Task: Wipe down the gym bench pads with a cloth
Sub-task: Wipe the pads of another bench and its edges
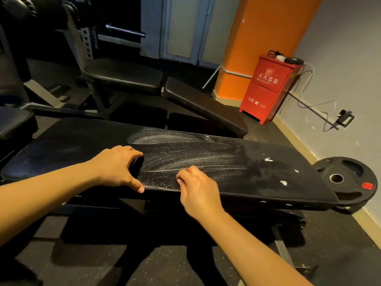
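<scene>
Pad point(72, 145): black, long axis running left to right across the view, front edge toward the person.
Left hand point(115, 166): on the pad, fingers curled round a dark wad, thumb stretched along the front edge.
Cloth point(136, 165): the dark wad, by judgement; pressed on the pad at the left end of the streaks.
Streaks point(185, 153): white smears fanning rightward from the cloth, along the pad's axis.
Right hand point(198, 188): just right of the cloth, fingers curled, tips on the pad, nothing seen in them.
Blobs point(268, 159): white dabs near the right end, well apart from the cloth; the bare right hand is nearer them.
Box point(268, 89): red, white Chinese characters, "119" below.
Plate point(348, 178): beside the pad's right end; red tag point(367, 185) unreadable.
</scene>
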A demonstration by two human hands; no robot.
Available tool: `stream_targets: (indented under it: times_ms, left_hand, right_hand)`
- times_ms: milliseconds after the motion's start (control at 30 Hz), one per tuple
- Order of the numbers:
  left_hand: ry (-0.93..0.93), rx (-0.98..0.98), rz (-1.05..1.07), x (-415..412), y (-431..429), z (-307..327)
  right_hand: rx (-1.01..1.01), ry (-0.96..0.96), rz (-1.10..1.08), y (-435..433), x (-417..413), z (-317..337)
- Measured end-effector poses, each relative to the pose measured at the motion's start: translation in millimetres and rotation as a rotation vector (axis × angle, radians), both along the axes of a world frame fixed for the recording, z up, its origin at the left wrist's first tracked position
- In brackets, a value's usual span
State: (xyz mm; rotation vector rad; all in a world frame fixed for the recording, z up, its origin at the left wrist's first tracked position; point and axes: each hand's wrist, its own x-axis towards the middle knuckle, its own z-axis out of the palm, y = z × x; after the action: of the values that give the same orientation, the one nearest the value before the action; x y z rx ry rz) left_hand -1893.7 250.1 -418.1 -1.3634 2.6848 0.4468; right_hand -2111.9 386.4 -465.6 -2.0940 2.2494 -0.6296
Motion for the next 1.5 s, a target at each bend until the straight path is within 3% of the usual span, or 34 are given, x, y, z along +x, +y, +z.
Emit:
stream_targets:
  times_ms: [67,233,333,433,533,633,700,867,967,1067,1167,1267,1333,1433,1500]
  left_hand:
    - [0.004,-0.002,0.002,1,0,-1]
    - [0.012,0.000,0.000,5,-3,-5]
    - [0.022,0.005,0.003,8,-4,-5]
    - [0.036,0.010,0.006,9,-6,-6]
    - [0.035,0.003,0.004,10,-6,-6]
    - [0.023,-0.042,0.023,19,-8,-7]
    - [0.018,-0.045,0.028,24,-11,-9]
    - [0.032,-0.064,0.030,27,-10,-13]
    - [0.025,-0.064,0.037,25,-11,-13]
    - [0.011,-0.086,0.036,23,-13,-12]
    - [-0.016,-0.092,0.040,22,-14,-13]
    - [-0.035,-0.075,0.041,22,-14,-11]
    - [-0.039,-0.080,0.038,22,-14,-10]
    - [-0.053,-0.081,0.040,18,-14,-8]
    - [-0.037,-0.069,0.047,17,-14,-8]
  right_hand:
    - [-0.024,0.015,-0.050,0,-28,4]
    - [0.075,0.103,-0.541,-8,-143,20]
    - [0.058,0.120,-0.600,-25,-134,16]
    - [-0.007,0.096,-0.409,-57,-57,12]
    - [-0.033,0.041,-0.028,-73,35,11]
    - [-0.008,0.056,0.267,-75,51,10]
    - [-0.014,0.081,0.149,-84,9,10]
    - [0.029,0.100,-0.428,-109,-141,15]
    - [0.001,0.110,-0.528,-127,-135,10]
    - [-0.079,-0.041,-0.347,-154,-61,6]
    - [-0.031,-0.162,0.072,-152,17,6]
    - [0.006,-0.143,0.422,-135,15,5]
    - [-0.034,-0.086,0.295,-139,-32,5]
    - [-0.056,0.006,-0.198,-155,-120,7]
    - [-0.035,0.069,-0.412,-167,-147,8]
